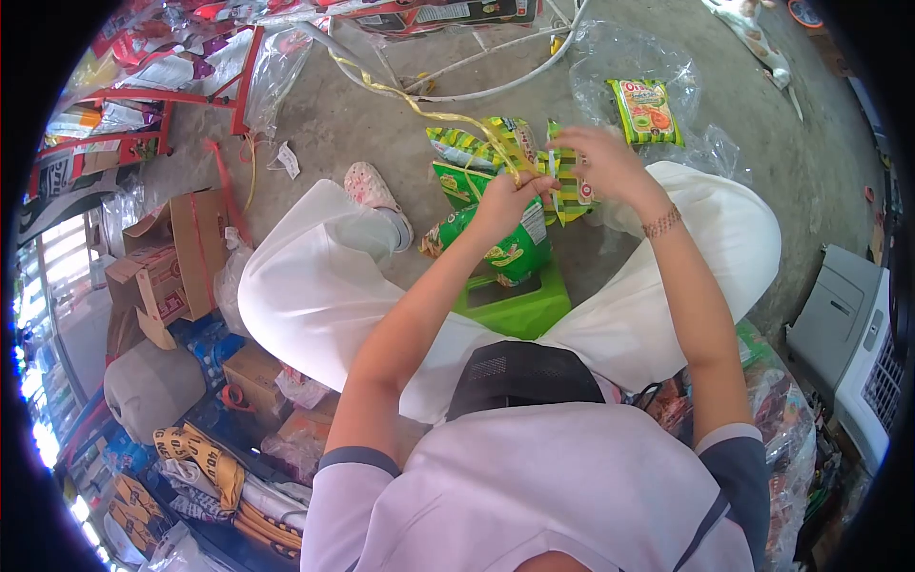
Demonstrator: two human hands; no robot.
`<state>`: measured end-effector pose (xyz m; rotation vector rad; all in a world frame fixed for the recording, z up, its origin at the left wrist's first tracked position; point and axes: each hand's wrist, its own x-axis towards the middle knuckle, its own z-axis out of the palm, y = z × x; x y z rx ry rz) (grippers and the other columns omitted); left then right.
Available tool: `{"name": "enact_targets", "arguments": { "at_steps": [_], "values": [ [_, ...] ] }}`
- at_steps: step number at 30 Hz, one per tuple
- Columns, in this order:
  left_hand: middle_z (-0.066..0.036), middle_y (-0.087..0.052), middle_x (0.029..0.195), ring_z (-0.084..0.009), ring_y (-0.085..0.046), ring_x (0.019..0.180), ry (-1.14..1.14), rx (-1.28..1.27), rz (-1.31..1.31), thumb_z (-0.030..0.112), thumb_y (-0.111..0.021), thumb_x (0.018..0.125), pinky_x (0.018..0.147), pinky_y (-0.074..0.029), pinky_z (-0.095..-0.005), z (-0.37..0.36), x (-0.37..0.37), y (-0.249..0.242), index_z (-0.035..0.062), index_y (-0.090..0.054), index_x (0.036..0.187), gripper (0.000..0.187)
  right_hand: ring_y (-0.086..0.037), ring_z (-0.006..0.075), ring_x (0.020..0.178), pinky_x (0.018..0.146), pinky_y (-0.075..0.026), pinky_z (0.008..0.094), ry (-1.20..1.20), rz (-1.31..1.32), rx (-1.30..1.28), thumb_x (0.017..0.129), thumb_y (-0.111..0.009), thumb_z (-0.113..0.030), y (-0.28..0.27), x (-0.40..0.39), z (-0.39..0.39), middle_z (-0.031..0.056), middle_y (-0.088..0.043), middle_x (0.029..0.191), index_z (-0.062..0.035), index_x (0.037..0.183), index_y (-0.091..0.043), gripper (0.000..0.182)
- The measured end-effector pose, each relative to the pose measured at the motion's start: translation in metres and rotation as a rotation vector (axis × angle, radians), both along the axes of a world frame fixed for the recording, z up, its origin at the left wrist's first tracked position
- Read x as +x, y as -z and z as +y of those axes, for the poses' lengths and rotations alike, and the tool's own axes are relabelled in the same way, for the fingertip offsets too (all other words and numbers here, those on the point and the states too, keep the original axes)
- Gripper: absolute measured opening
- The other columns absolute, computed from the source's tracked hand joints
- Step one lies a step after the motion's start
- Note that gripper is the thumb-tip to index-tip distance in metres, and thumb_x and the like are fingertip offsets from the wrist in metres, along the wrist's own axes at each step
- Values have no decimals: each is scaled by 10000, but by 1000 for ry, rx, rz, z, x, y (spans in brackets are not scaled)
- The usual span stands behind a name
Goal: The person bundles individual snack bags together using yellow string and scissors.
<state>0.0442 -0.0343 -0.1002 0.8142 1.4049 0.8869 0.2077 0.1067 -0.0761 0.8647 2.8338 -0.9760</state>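
Note:
My left hand [516, 198] is closed, thumb and fingers pinching a yellow plastic strap [419, 98] that trails up and away to the white metal ring frame. Green and yellow snack packets [510, 243] hang or lie in a bunch beneath that hand, above a bright green plastic stool [519, 303] between my legs. Just right of it, my right hand [610, 164] reaches in with fingers apart and slightly curved. Its fingertips overlap the upper edge of a striped green-yellow snack packet [570, 191] beside the strap.
Another snack packet [646, 112] lies on clear plastic wrap [620, 57] on the concrete floor. A white round metal frame [477, 91] stands ahead. Cardboard boxes [195, 243] and a red rack [243, 81] are left; a grey pet carrier [839, 315] is right. A cat [753, 33] lies far right.

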Motion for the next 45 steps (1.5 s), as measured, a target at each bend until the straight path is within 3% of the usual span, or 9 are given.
{"name": "enact_targets", "arguments": {
  "at_steps": [7,16,23,29,32,35,39,42,45],
  "values": [
    [13,-626,808,-83,-538,809,-71,27,-78,334,-532,1007,782,-419,-251,-7,7,-9,47,-716,961,344,-348,308,1406,1078,-350,558,-4,-298,155,800,-746,-335,40,1,-37,53,-370,1537,-333,1272,-628,487],
    [11,-614,786,-99,-543,797,-144,75,-100,318,-529,1008,779,-428,-276,-15,1,-25,37,-697,886,349,-223,307,1468,1100,-332,586,48,-303,4,896,-616,-446,87,6,-42,11,-167,1619,-427,1371,-507,487],
    [-98,-624,765,-211,-593,718,137,141,334,276,-544,986,683,-461,-335,-35,6,-48,51,-674,921,268,-206,376,1462,1113,-325,571,46,-223,49,836,-673,-359,122,1,-53,41,-150,1621,-382,1392,-496,584],
    [-141,-603,762,-288,-591,700,41,215,355,320,-554,978,666,-462,-394,-49,12,-49,16,-624,954,312,-203,417,1450,1145,-252,585,127,-144,21,784,-695,-390,152,-9,-81,58,-267,1580,-371,1439,-427,707],
    [-141,-603,768,-285,-585,708,-46,161,306,324,-545,986,671,-455,-391,-48,4,-57,8,-617,935,328,-208,402,1450,1149,-228,595,-296,-28,387,775,-697,-417,163,-10,-76,66,-345,1538,-293,1385,-503,652],
    [-117,-590,752,-245,-569,704,-143,135,268,336,-536,994,668,-444,-369,-44,-5,-54,5,-610,896,353,-294,379,1412,1142,-281,519,-234,-75,205,803,-693,-356,144,-25,-78,71,-427,1473,-192,1227,-623,460],
    [-52,-555,727,-151,-520,699,-305,86,143,351,-522,1010,672,-430,-312,-35,-23,-51,16,-597,842,382,-534,277,1168,987,-418,348,-99,20,-562,892,-658,-237,34,-48,-59,116,-604,1210,-62,1096,-641,270],
    [-11,-531,721,-102,-467,692,-343,9,-8,362,-508,1020,660,-406,-274,-31,-34,-56,30,-582,795,408,-600,220,1007,934,-431,323,66,-55,-764,940,-621,-265,-23,-56,-57,88,-668,1054,-23,1074,-628,276],
    [15,-454,683,-85,-433,652,-497,169,-12,387,-479,1028,612,-361,-255,-26,-27,-51,27,-526,923,378,-601,151,838,848,-448,288,234,255,-837,978,-578,-273,-20,-58,-59,27,-652,885,-15,1023,-625,266]
  ]
}}
